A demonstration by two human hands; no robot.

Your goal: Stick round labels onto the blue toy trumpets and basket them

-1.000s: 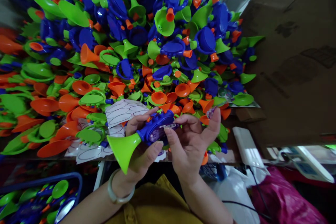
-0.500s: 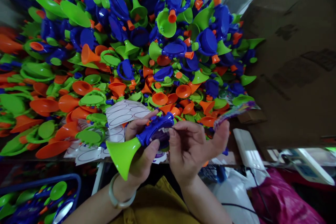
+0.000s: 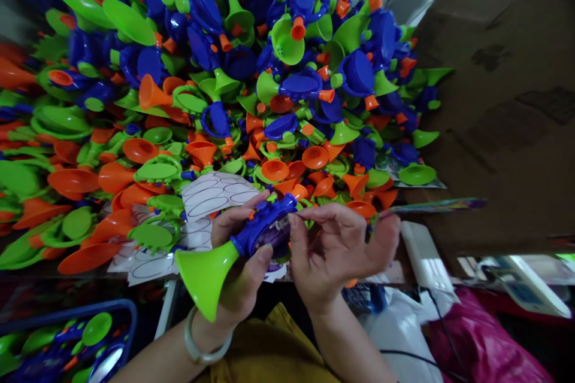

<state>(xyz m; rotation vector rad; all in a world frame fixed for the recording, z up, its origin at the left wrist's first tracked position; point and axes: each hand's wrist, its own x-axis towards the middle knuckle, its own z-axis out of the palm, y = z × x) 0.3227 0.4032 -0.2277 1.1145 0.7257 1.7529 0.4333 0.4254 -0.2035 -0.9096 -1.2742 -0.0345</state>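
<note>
A toy trumpet (image 3: pixel 263 227) with a blue body, a lime-green bell and an orange mouthpiece is in my left hand (image 3: pixel 245 278), its bell toward the lower left. A dark purple oval label lies on the body's side. The thumb and index finger of my right hand (image 3: pixel 323 245) pinch at the label's upper right edge. A thin, shiny multicoloured strip (image 3: pixel 435 206), seen nearly edge-on, sticks out to the right from that hand's other fingers. Behind my left hand is a white sheet with oval outlines (image 3: pixel 215 193).
Blue, green and orange toy trumpets (image 3: pixel 305 84) are heaped across the table. A cardboard box (image 3: pixel 503 131) stands at the right. A blue basket (image 3: pixel 130 326) with more toys is at the lower left. Plastic bags (image 3: pixel 476 341) and a white power strip (image 3: pixel 424 251) are at the lower right.
The trumpet has tilted slightly, its bell shifting down and left. The label looks flatter against the body. My right hand's outer fingers moved right, and the shiny strip swung lower, toward horizontal.
</note>
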